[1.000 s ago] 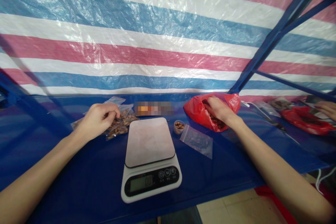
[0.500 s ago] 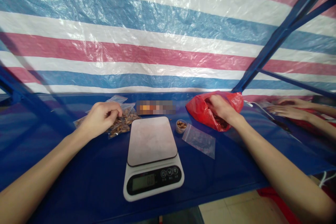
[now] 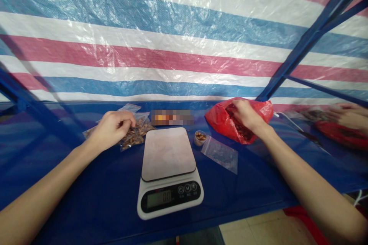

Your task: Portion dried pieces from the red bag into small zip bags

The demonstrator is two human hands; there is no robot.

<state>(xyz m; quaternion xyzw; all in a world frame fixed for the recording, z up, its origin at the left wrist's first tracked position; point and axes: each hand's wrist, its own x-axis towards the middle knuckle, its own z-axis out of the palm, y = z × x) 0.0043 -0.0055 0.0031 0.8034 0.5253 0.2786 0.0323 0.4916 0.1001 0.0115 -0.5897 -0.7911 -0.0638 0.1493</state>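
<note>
My left hand (image 3: 116, 129) is curled, thumb against fingers, over clear zip bags of small brown nut-like pieces (image 3: 135, 138); whether anything is pinched in it is hidden. My right hand (image 3: 244, 113) reaches into an open red plastic bag (image 3: 217, 116) that holds dark brown pieces, and its fingertips are out of sight inside. Between my hands stands a white kitchen scale (image 3: 169, 157) with a bare plate, its display reading 0.0. Right of the scale are a small clear cup (image 3: 199, 138) of brown pieces and a flat zip bag (image 3: 220, 155) that looks unfilled.
A blurred-out item (image 3: 171, 117) lies behind the scale on the blue table (image 3: 115, 195). At far right another person's hands (image 3: 349, 116) work by a second red bag (image 3: 339, 134). A white cable (image 3: 290, 120) crosses the table. Blue frame bars and a striped tarp rise behind.
My right hand stays in the red bag, whose mouth has spread a little wider to the right. The other person's hands have shifted right. My left hand keeps its curled pose.
</note>
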